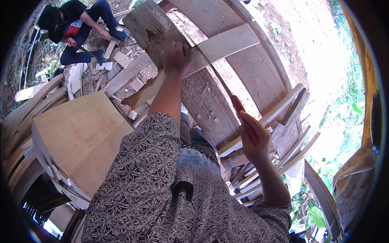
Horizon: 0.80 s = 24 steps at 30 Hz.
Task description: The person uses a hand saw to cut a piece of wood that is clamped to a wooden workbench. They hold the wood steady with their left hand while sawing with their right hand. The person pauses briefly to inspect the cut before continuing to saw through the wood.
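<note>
At far left, a pale wooden box (77, 137) sits beside the patterned sleeve, and up in the corner another person (77, 28) crouches among offcuts. Toward the middle, the left hand (176, 58) reaches forward, its grip closed over the edge of a light plank (227, 42) that lies slantwise across the broad curved boards (259, 73). Further right, the right hand (253, 141) has its grip wrapped around a red-handled tool (245, 119), raised just above the stacked slats (283, 141).

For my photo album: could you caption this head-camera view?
Left hand steadies a pale plank on curved timber while the right hand holds a red-handled tool.
</note>
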Available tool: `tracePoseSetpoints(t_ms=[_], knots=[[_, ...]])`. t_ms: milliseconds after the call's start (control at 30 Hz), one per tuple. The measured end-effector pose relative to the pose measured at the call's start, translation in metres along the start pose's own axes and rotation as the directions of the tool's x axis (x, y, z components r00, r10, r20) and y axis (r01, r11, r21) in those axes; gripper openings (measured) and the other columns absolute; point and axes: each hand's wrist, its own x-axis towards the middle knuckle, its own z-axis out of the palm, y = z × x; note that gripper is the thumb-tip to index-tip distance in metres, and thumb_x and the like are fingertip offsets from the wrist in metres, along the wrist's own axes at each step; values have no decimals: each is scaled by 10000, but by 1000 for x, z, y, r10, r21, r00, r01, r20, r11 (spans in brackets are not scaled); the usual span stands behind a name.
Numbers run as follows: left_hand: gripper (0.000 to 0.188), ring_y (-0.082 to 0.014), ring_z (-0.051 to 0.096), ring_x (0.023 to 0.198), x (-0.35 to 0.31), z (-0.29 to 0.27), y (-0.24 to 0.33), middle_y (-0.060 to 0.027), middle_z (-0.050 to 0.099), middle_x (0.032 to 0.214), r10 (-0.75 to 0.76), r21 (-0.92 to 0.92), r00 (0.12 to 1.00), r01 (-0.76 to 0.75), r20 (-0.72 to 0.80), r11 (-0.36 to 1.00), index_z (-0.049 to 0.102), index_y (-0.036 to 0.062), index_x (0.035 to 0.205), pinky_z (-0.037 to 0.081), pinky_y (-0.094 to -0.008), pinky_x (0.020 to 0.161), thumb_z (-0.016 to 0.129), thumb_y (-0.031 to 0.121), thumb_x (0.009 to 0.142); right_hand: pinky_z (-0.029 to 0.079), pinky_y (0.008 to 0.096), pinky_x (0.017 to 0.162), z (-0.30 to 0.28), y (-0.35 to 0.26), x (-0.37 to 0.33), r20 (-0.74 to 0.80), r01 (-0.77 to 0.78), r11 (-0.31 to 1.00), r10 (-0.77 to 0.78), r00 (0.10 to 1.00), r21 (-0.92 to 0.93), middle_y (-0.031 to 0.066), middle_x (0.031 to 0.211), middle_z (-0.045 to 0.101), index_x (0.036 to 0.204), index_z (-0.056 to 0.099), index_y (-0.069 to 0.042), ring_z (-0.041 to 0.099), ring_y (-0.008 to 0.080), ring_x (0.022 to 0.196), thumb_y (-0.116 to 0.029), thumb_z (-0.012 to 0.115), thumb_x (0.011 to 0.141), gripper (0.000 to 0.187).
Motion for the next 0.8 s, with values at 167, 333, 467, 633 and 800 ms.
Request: tracePoseSetpoints(t_ms=[167, 333, 467, 633, 800], knots=[[227, -361, 635, 973, 2, 1, -4, -128, 642, 981, -1, -5, 1000, 1, -25, 1000, 613, 99, 920, 431, -561, 897, 519, 293, 992, 469, 225, 649, -14, -22, -11, 76, -162, 986, 164, 984, -28, 118, 1107, 762, 1359, 649, -66, 644, 82, 780, 123, 607, 929, 471], [236, -372, 629, 965, 4, 2, -3, -144, 633, 965, 28, -25, 999, -29, -27, 999, 595, 87, 911, 441, -560, 873, 512, 291, 995, 490, 240, 712, -29, -63, 12, 117, -99, 990, 111, 987, -103, 152, 1152, 754, 1355, 650, -62, 676, 118, 849, 125, 616, 914, 480], [220, -361, 624, 960, -1, 0, -8, -138, 627, 954, 38, 19, 998, -38, -47, 999, 582, 91, 883, 448, -555, 854, 532, 278, 986, 502, 296, 986, -12, -66, 46, 188, -259, 964, 267, 945, -64, 182, 1327, 695, 1354, 642, -25, 643, 167, 1207, 125, 569, 932, 454], [178, -344, 621, 952, 6, -6, -4, -116, 619, 934, 37, -15, 999, -38, -31, 999, 580, 107, 884, 439, -543, 853, 566, 266, 963, 444, 290, 1109, 70, -13, 130, 135, -177, 963, 151, 979, 202, 168, 1424, 640, 1357, 618, 33, 564, 220, 1371, 112, 514, 966, 412], [156, -310, 615, 985, 6, 1, -2, -88, 618, 953, 18, -6, 1000, -17, 15, 1000, 602, 123, 915, 417, -512, 897, 596, 277, 934, 564, 312, 872, 130, 39, 170, -81, -11, 1000, 13, 997, 28, 158, 1130, 767, 1328, 683, -111, 756, 229, 1036, -20, 664, 941, 398]])
